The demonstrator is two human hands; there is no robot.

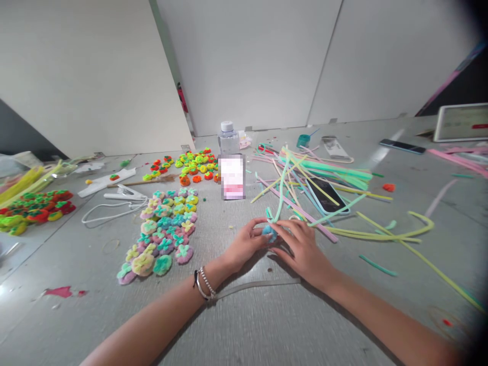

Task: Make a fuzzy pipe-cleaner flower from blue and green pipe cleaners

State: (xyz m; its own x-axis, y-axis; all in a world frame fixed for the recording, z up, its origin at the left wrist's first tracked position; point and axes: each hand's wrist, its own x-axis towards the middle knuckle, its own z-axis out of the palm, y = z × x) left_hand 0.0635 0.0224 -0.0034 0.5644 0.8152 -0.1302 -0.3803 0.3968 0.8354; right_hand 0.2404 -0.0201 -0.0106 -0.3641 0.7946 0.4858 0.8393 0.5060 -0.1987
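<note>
1. we see a small fuzzy blue piece (269, 233) low on the grey table (267, 325), pinched between both hands at the middle of the view.
2. the left hand (244, 245) closes its fingertips on the piece's left side; a bead bracelet sits on that wrist.
3. the right hand (301, 249) grips it from the right, and a mint pipe cleaner (281, 195) rises from the piece, soft and bent.
4. just beyond lies a loose tangle of pipe cleaners (305, 175), mint, pink and yellow, across a phone (327, 195).
5. to the left, flat fuzzy pastel flowers (165, 229) lie packed in a patch.
6. behind stands a clear plastic bottle (227, 138) with a white cap; its contents cannot be told, and the card in front is blurred, so no writing reads.
</note>
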